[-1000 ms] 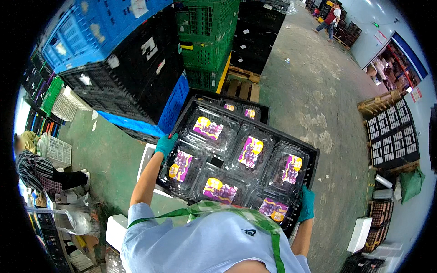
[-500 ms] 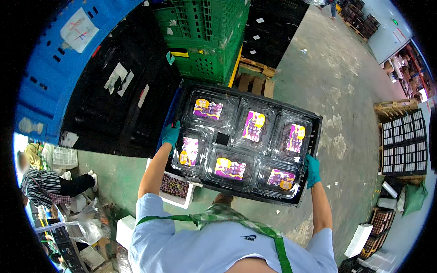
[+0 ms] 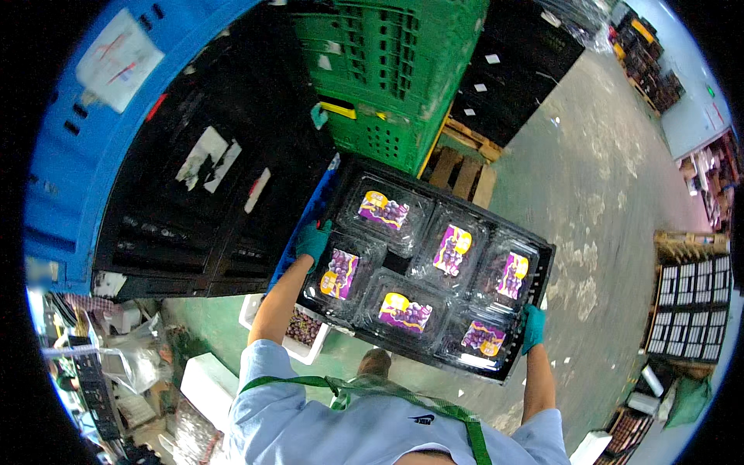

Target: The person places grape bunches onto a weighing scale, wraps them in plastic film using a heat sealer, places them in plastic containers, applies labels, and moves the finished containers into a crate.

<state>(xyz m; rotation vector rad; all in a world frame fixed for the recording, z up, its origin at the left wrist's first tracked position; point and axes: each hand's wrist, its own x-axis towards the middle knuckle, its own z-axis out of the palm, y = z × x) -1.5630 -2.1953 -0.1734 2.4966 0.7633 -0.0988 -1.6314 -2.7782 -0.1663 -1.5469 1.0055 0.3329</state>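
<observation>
Between my two hands is a black plastic crate (image 3: 541,279) holding several clear clamshell boxes (image 3: 381,214) with purple-and-yellow grape labels. Teal gloves cover both hands. My left hand (image 3: 313,242) grips the crate's left end, close beside a blue crate edge (image 3: 301,221). On the opposite end, my right hand (image 3: 533,328) is wrapped round the rim, its fingers partly hidden. The crate slants in view, its right end nearer to me. What supports its underside, if anything, is hidden.
Tall green crates (image 3: 372,85) and black folded crates (image 3: 217,163) stand ahead and left. A wooden pallet (image 3: 463,174) lies beyond the crate. Below my left arm is a white foam box (image 3: 315,353) with loose grapes (image 3: 304,327). Stacked trays (image 3: 690,306) stand at the right.
The held crate has swung clockwise in view, its right end lower and nearer me. Green and black stacks now sit further right and larger in view. Both hands keep their hold.
</observation>
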